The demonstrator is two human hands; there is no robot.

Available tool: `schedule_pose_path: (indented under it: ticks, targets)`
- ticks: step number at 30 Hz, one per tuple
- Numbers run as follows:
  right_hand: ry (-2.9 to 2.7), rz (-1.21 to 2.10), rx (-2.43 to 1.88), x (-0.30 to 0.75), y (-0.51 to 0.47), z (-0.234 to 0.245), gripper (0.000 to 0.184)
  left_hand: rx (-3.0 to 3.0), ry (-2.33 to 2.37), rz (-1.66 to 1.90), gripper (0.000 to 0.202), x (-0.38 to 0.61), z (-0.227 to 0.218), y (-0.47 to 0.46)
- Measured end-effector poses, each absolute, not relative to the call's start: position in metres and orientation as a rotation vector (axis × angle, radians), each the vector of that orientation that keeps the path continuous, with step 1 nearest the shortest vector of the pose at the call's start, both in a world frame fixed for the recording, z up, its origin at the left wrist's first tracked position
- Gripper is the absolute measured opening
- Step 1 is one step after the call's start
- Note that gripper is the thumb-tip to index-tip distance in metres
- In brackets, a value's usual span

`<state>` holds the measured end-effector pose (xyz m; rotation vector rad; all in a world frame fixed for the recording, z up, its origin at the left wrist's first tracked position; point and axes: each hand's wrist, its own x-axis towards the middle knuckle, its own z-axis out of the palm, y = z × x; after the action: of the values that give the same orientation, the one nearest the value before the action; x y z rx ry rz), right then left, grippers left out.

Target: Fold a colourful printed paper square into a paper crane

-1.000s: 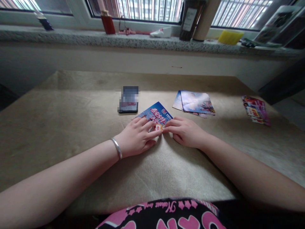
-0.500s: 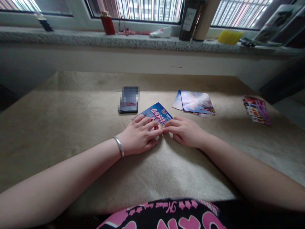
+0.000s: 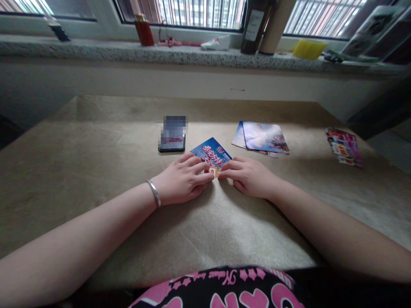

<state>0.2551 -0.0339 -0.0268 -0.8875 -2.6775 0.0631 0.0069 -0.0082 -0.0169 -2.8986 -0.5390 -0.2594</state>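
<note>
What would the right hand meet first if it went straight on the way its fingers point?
Probably the left hand, which rests on the blue leaflet just ahead; exact depth is hard to judge.

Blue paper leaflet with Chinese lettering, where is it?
Near the head view's centre, the leaflet lies partly under the left hand and right hand, right of the black rectangular phone.

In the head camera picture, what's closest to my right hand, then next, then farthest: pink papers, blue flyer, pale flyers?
1. Blue flyer, touching your right hand.
2. Pale flyers, ahead, slightly right.
3. Pink papers, far over right.
</note>
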Motion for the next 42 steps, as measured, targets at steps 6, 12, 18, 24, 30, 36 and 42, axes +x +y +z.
schedule_pose_path:
  ticks: [6, 12, 18, 24, 30, 36, 42]
  targets:
    - [-2.683, 0.058, -0.887, 0.256, -0.035, -0.026, 0.039, -2.925, -0.496, -0.226, 0.022, 0.004, -0.015, -0.003]
    - [-2.693, 0.06, -0.872, 0.259, -0.035, -0.027, 0.039, -2.968, -0.482, -0.204, 0.023, 0.002, -0.016, 0.001]
    - [-2.696, 0.045, -0.866, 0.26, -0.035, -0.027, 0.039, -3.013, -0.465, -0.242, 0.022, 0.001, -0.017, 0.002]
    - [-2.714, 0.071, -0.911, 0.263, -0.035, -0.03, 0.044, -3.056, -0.451, -0.244, 0.021, -0.002, -0.013, 0.003]
    - [-2.715, 0.066, -0.922, 0.266, -0.035, -0.031, 0.043, -3.136, -0.465, -0.281, 0.018, -0.006, -0.015, 0.006]
    - [-2.722, 0.055, -0.926, 0.267, -0.036, -0.029, 0.043, -3.235, -0.508, -0.347, 0.016, -0.008, -0.015, 0.005]
    - [-2.715, 0.046, -0.897, 0.269, -0.036, -0.032, 0.046, -3.302, -0.509, -0.318, 0.015, -0.01, -0.013, 0.006]
